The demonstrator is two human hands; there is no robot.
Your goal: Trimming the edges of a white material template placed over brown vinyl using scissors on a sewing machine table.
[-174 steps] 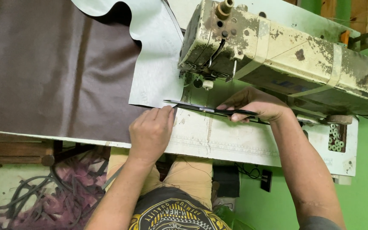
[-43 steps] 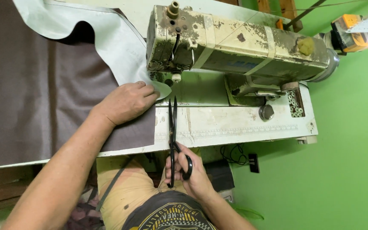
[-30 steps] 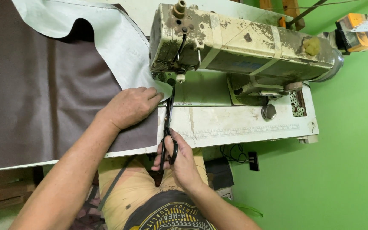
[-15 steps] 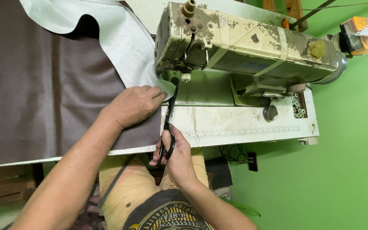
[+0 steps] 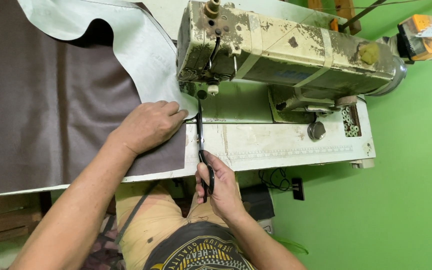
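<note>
The left hand (image 5: pixel 148 125) lies flat, fingers spread, pressing the brown fabric (image 5: pixel 51 110) onto the bench (image 5: pixel 276 145) just beside the sewing machine (image 5: pixel 286 55). The right hand (image 5: pixel 218 187) grips black scissors (image 5: pixel 202 155) — fingers closed through the handles, blades pointing along the fabric's edge toward the needle.

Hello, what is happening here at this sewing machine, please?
A person sits at an old cream sewing machine. The left hand lies flat on the brown fabric, pressing it on the table near the needle. The right hand holds black-handled scissors, their blades pointing toward the needle area along the fabric's edge. A pale lining side of the fabric is folded over beside the machine.
</note>
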